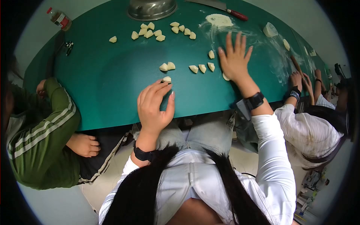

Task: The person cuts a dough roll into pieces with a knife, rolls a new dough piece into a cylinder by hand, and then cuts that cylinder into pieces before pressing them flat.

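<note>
My left hand has its fingers stretched forward and its thumb apart. Its fingertips are right at a small dough piece, which they partly cover. Two more dough pieces lie just beyond it. On the right, my right hand is palm down over the green table, fingers spread wide. A pale dough round shows at the edge of its palm, the rest hidden beneath. Left of that hand lie a single dough piece and a short row of dough pieces.
More dough pieces lie farther back on the green table. Along the far side are a metal bowl, a knife, a flour pile and a bottle. People sit on both sides; one at right handles a rolling pin.
</note>
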A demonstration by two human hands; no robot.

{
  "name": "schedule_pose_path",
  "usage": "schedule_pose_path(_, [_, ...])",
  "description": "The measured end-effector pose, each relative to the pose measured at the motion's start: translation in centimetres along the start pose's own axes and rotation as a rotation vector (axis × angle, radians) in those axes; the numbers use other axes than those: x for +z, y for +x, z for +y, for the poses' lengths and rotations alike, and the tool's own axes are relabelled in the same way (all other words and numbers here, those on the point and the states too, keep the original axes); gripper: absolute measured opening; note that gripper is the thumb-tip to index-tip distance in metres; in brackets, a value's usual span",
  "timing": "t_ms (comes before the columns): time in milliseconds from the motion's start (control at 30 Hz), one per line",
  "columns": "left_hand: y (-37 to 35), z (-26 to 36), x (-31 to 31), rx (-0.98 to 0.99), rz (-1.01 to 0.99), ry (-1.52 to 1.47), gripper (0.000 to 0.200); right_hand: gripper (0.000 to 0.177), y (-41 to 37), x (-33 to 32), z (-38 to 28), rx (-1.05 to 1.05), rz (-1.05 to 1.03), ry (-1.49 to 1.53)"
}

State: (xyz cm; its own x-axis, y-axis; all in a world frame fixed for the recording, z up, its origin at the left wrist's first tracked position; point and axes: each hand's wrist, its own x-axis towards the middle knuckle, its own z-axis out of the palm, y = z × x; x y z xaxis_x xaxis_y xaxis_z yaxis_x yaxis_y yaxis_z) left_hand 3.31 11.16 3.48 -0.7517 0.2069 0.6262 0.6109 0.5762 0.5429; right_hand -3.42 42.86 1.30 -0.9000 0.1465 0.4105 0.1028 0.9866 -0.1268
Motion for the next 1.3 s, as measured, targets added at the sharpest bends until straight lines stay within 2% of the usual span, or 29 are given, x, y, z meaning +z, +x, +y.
schedule_pose_path(67, [-0.1,-0.1,0.0,0.006,-0.003,0.006,0.018,0.072,-0.2,0.3,0.3,-0.058,0.097,-0.08])
schedule_pose_path(267, [-0.1,-0.1,0.1,0.005,0.006,-0.001,0.019,0.071,-0.9,-1.9,-1.5,-0.121,0.184,-0.037])
schedule_pose_path(367, [-0.1,0.0,0.1,0.004,-0.007,0.012,0.019,0.071,-1.0,-1.0,-0.8,-0.077,0.124,0.008])
schedule_pose_path(400, [0.0,0.0,0.1,0.007,-0.007,0.02,0.019,0.07,-0.5,-2.3,-1.0,-0.027,0.157,-0.09])
schedule_pose_path(500, [0.0,0.1,-0.1,0.0,-0.011,0.011,0.019,0.064,0.0,-6.5,0.9,0.006,0.11,0.353])
schedule_pose_path(533, [-0.1,0.1,-0.1,0.0,-0.01,0.009,0.019,0.057,-1.1,-7.5,1.1,-0.078,0.151,0.351])
schedule_pose_path(633, [0.0,0.0,0.0,0.003,-0.008,0.016,0.018,0.054,-5.6,-10.7,-0.8,-0.139,-0.246,0.498])
schedule_pose_path(700, [0.0,0.2,0.0,-0.002,-0.019,0.036,0.018,0.054,-7.9,-9.8,-1.5,-0.266,-0.361,0.269])
schedule_pose_path(833, [-0.2,-0.1,0.2,0.009,-0.022,0.048,0.018,0.056,-9.0,-8.7,-2.6,-0.261,-0.284,0.285])
schedule_pose_path(967, [0.0,0.1,0.0,0.015,-0.028,0.049,0.017,0.059,-9.4,-8.8,-2.7,-0.345,-0.306,0.293])
schedule_pose_path(1133, [0.0,0.2,0.0,0.025,-0.026,0.051,0.015,0.065,-8.4,-8.5,-0.5,-0.268,-0.257,0.101])
schedule_pose_path(1300, [-0.2,-0.1,0.2,0.014,-0.017,0.033,0.017,0.07,-9.3,-8.8,-1.6,-0.287,-0.286,0.254])
